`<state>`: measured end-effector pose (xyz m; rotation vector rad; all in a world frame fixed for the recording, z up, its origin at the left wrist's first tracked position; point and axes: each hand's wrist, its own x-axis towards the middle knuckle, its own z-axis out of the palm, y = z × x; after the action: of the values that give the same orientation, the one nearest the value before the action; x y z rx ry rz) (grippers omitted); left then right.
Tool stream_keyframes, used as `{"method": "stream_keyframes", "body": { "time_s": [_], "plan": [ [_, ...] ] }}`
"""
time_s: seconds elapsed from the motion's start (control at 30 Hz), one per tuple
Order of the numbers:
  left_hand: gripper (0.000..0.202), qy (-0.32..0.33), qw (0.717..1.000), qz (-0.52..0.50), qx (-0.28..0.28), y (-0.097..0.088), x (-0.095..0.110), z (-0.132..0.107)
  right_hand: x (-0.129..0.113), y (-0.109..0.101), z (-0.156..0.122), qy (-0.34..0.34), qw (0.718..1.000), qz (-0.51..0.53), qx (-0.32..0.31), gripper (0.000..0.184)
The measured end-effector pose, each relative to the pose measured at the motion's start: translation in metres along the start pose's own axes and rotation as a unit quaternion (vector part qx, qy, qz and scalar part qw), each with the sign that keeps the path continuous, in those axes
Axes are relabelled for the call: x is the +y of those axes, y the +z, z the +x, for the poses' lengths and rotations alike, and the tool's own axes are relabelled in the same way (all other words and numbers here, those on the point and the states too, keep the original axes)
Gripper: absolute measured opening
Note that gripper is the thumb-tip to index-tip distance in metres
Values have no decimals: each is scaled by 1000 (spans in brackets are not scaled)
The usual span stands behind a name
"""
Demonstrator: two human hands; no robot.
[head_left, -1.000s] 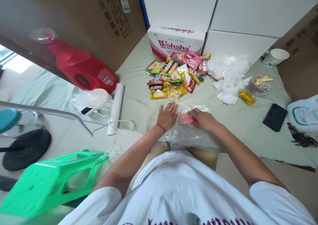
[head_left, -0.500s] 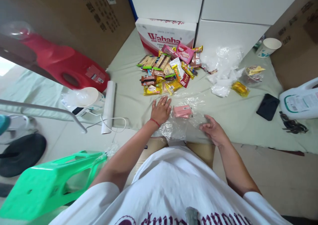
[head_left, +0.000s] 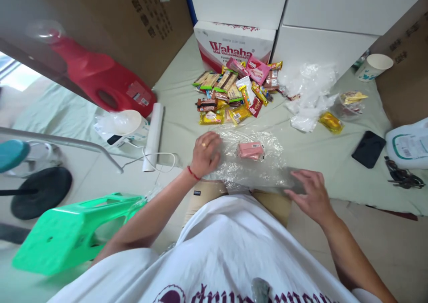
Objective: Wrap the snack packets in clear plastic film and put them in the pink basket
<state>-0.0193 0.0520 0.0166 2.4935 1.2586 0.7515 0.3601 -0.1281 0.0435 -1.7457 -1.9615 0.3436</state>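
A sheet of clear plastic film (head_left: 247,174) lies crinkled on the green cloth in front of me. On it rests a small stack of pink wrapped snack packs (head_left: 250,150). My left hand (head_left: 204,156), with a ring and a red wrist cord, is at the film's left edge, its fingers loosely bent and slightly blurred, with nothing visible in them. At the film's right edge my right hand (head_left: 310,194) has thumb and fingers apart; whether the fingertips touch the film I cannot tell. Beyond the film lies a pile of wrapped snacks (head_left: 230,91).
A Wahaha carton (head_left: 236,44) stands behind the pile. At left are a red jug (head_left: 107,82), a white roll (head_left: 154,136) and a green stool (head_left: 67,231). To the right lie crumpled clear plastic (head_left: 309,89), a black phone (head_left: 368,149) and a white jug (head_left: 409,145).
My left hand has lifted from lying flat and moved left. My right hand has shifted right with its fingers spreading. The film looks more spread out around the pink packs; the view has shifted slightly.
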Motion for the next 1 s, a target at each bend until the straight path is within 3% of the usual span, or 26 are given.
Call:
{"method": "stream_keyframes", "body": {
  "time_s": [0.07,0.13,0.2,0.3,0.4,0.5,0.6,0.67,0.73,0.83,0.93,1.0],
  "plan": [
    [50,109,993,-32,-39,-3,7,-31,-4,12,3,-93,993,-30,-60,54],
    [49,191,973,-44,-122,0,11,-59,-2,28,8,-135,985,-41,-96,47],
    [39,188,965,-29,-181,6,11,-77,1,40,13,-140,984,-29,-104,29],
    [35,118,974,-40,-190,9,7,-84,1,38,28,-122,985,32,-119,29],
    [33,43,983,-119,-131,0,4,-66,-4,17,58,-89,978,107,-157,31],
    [33,-97,974,-194,-68,-9,0,-28,-3,-1,101,-22,973,153,-169,34],
    [25,-226,954,-191,-50,-5,-8,16,7,-1,145,49,972,147,-176,40],
    [15,-290,945,-146,-40,5,-17,40,13,8,167,85,976,83,-182,39],
    [4,-323,940,-110,-25,14,-25,55,17,18,182,116,972,-30,-200,34],
    [20,-346,937,-37,35,16,-33,58,15,24,192,113,953,-188,-210,29],
    [27,-342,928,46,142,-2,-27,45,10,21,207,41,960,-228,-157,35],
    [28,-304,926,76,213,-15,-9,36,6,24,223,-15,969,-206,-138,38]
  ]
}}
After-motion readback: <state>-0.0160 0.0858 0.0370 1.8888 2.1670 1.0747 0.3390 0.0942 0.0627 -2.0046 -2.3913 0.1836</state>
